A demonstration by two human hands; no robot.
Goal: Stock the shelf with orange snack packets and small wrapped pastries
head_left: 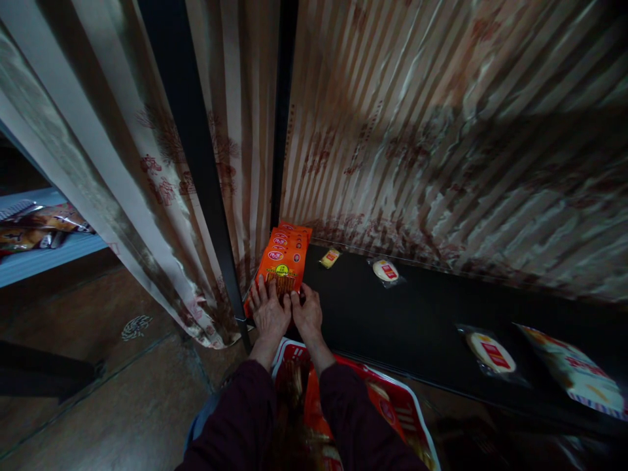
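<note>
Overlapping orange snack packets (pixel 289 252) lie at the left end of a black shelf, close to the corner post. My left hand (pixel 269 315) rests on the near left part of the front packet, its fingers stretched out and apart. Beside it, my right hand (pixel 308 315) has its thumb and bent fingers closed at the packet's near right corner. Brown sticks show through the packet's window, partly covered by my fingers. Below my forearms stands a red and white basket (pixel 424 418) with more orange packets (pixel 314 402) in it.
On the black shelf (pixel 387 320) lie a small yellow packet (pixel 330 258), two round wrapped snacks (pixel 386 270) and a white bag (pixel 574 369). A dark post (pixel 201 131) and printed curtains (pixel 417 118) border the shelf. Packaged food (pixel 46 226) sits on a rack at left.
</note>
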